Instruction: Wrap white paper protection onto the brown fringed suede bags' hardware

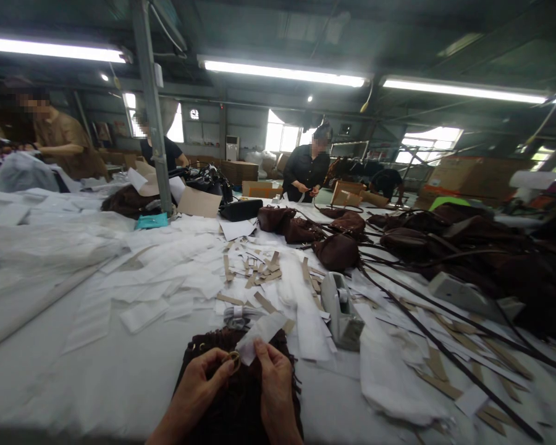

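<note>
A dark brown bag [234, 411] with eyelets along its edge lies right in front of me. Over it, my left hand [204, 378] pinches a gold-coloured ring [234, 363] between thumb and fingers. Close beside it, my right hand [274, 376] is closed on a small white wrapping sheet [262, 334], which slants up past the bag's far edge. The sheet's lower corner comes near the ring; whether they touch I cannot tell. Just beyond the bag rests a bundle of grey straps or cords [241, 315].
A grey tape dispenser [341, 312] stands to the right, with another dispenser [463, 293] farther over. Cardboard strips [259, 272] and white sheets [143, 315] litter the table. Brown bags [336, 250] with long straps [426, 334] spread rightward. A co-worker [308, 167] stands across the table.
</note>
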The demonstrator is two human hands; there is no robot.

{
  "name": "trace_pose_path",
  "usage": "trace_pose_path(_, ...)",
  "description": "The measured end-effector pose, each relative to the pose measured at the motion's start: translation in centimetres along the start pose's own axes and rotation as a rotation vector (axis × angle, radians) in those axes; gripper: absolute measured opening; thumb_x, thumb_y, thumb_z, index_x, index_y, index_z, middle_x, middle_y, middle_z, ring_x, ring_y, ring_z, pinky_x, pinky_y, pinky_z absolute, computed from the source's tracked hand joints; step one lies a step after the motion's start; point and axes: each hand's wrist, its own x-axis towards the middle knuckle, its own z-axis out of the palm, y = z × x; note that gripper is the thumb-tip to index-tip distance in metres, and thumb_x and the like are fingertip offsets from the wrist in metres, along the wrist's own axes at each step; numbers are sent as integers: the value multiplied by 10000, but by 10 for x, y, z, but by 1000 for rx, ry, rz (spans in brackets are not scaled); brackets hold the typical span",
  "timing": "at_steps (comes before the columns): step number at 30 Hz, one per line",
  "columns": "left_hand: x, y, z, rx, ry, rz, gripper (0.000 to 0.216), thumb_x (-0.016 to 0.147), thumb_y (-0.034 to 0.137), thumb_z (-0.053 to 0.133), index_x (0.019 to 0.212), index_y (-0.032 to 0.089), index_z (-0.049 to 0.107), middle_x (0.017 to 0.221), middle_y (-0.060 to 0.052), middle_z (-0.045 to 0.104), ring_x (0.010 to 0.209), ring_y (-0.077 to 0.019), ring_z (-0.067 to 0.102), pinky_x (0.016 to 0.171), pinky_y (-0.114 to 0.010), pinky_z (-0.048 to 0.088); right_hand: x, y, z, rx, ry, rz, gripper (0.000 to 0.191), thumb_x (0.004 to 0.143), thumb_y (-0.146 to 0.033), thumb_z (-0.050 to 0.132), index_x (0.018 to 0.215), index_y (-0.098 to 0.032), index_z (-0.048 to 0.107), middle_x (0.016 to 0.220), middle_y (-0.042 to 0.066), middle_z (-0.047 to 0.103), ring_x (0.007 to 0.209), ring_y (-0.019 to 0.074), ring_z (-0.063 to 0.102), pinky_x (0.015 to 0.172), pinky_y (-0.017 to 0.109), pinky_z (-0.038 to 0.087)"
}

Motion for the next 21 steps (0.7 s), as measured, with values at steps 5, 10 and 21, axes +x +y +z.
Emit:
trace_pose_path(5,1,-5,2,-59,29,7,363,793,453,627,1036,188,676,978,-52,725,910,-234,648,803,-279,496,-4,-2,1,-44,-60,28,454,686,-563,674,701,-110,701,581,16,602,548,142,488,517,236,380)
trace_pose_path(10,5,-9,1,0,37,18,452,818,455,605,1170,173,627,919,-51,725,860,-237,644,790,-300,491,-8,-4,4,-81,-112,47,423,719,-526,664,743,-105,690,638,22,602,635,157,497,605,249,406)
trace_pose_path(21,-2,-1,-22,-258,-187,-67,359,810,369,624,1128,202,628,1066,-50,677,1030,-245,589,912,-316,441,-7,-17,4,-280,-237,-4,436,808,-537,557,638,-137,584,593,-19,489,567,110,373,519,227,297)
